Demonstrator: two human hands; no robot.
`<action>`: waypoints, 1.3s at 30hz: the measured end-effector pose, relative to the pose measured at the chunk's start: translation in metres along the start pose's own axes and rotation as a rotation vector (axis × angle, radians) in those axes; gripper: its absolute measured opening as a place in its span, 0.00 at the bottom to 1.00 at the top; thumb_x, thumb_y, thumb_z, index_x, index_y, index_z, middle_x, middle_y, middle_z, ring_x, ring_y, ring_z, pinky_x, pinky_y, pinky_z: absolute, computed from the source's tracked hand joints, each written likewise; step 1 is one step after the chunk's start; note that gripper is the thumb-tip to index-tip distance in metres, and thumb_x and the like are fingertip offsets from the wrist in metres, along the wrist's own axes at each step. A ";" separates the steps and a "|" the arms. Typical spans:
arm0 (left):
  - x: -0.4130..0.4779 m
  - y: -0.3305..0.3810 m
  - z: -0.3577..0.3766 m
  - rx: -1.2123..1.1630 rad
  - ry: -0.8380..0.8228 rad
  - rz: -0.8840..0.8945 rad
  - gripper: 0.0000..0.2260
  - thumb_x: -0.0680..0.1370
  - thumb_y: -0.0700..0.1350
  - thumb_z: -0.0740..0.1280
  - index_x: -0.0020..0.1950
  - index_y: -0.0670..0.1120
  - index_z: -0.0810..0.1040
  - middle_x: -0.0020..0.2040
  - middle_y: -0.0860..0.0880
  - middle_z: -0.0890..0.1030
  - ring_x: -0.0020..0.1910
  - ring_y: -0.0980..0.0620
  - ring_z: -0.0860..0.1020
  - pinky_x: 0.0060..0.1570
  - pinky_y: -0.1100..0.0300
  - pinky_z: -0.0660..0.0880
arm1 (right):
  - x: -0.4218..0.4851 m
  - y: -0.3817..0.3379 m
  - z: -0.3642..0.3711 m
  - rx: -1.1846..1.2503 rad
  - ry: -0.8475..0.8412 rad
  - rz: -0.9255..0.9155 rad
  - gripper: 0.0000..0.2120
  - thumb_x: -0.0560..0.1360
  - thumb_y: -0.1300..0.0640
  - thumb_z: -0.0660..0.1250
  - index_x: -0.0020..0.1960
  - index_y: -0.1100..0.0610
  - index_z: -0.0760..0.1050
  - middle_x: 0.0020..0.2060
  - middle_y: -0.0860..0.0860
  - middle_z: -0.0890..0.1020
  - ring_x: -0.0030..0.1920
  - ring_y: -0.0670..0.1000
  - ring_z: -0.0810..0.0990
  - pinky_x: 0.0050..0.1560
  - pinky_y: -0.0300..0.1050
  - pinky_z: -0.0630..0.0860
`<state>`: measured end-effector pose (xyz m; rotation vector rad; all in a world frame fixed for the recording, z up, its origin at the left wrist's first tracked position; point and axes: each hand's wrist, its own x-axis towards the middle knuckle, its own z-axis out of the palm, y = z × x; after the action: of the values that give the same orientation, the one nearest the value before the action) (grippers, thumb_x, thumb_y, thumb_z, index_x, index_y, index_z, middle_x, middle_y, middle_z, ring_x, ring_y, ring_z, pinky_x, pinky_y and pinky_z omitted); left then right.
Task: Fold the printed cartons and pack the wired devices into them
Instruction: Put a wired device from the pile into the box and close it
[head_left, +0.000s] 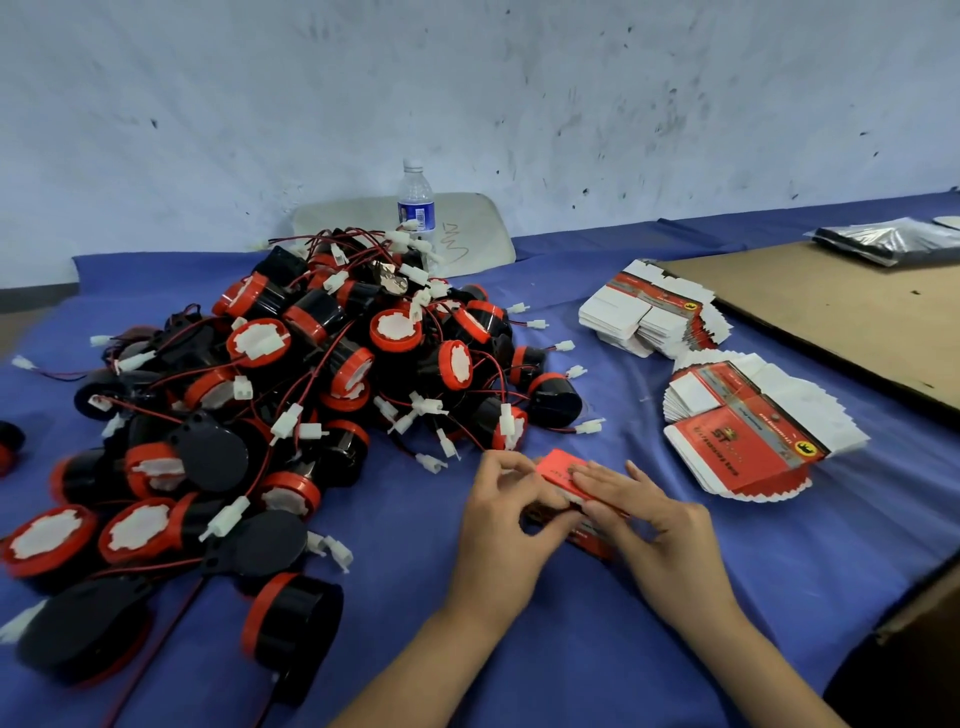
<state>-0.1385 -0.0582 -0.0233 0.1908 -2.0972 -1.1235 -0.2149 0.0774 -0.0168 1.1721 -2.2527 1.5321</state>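
**Both hands on one red carton, front centre of the cloth**

The left hand has its fingers curled and pinches the left end of the red carton. The exact contact is blurred. The right hand is relaxed, with its fingers laid fairly straight across the carton's top, pressing it. I cannot tell where its thumb sits. The carton is partly formed, low over the blue cloth, and between the two hands. It is just in front of the near edge of the device pile.

The pile of wired devices fills the left and centre of the cloth. They are round black bodies with red rims, thin red and black wires and white plug connectors, all heaped and tangled. A few loose ones lie at the left edge.

To the right of the hands is a near stack of flat cartons, fanned out with the red print up. The far stack of flat cartons lies behind it, also fanned. A cardboard sheet lies further right, with silver pouches at its far end. A water bottle stands upright behind the pile, against the scuffed white wall.
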 end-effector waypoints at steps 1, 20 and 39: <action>0.001 -0.001 -0.001 -0.052 0.028 -0.054 0.10 0.69 0.35 0.76 0.39 0.44 0.76 0.48 0.51 0.71 0.46 0.59 0.77 0.47 0.73 0.72 | -0.003 0.001 0.000 -0.005 -0.011 -0.021 0.14 0.72 0.60 0.69 0.57 0.50 0.79 0.53 0.36 0.81 0.59 0.38 0.78 0.69 0.38 0.65; 0.004 -0.008 -0.005 -0.148 -0.039 -0.110 0.06 0.76 0.30 0.67 0.47 0.39 0.80 0.52 0.49 0.77 0.52 0.58 0.79 0.52 0.68 0.74 | -0.005 0.006 -0.003 0.106 -0.107 0.004 0.22 0.72 0.74 0.68 0.57 0.51 0.81 0.58 0.43 0.81 0.65 0.41 0.74 0.71 0.50 0.64; 0.001 -0.022 -0.006 -0.032 -0.136 -0.060 0.09 0.72 0.32 0.66 0.47 0.45 0.77 0.64 0.54 0.73 0.53 0.59 0.79 0.52 0.60 0.78 | -0.009 0.011 -0.012 -0.008 -0.279 0.018 0.17 0.73 0.65 0.71 0.58 0.48 0.79 0.67 0.42 0.73 0.69 0.40 0.69 0.66 0.39 0.70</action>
<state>-0.1397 -0.0766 -0.0375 0.1668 -2.2034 -1.2354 -0.2197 0.0936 -0.0236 1.4463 -2.4431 1.4420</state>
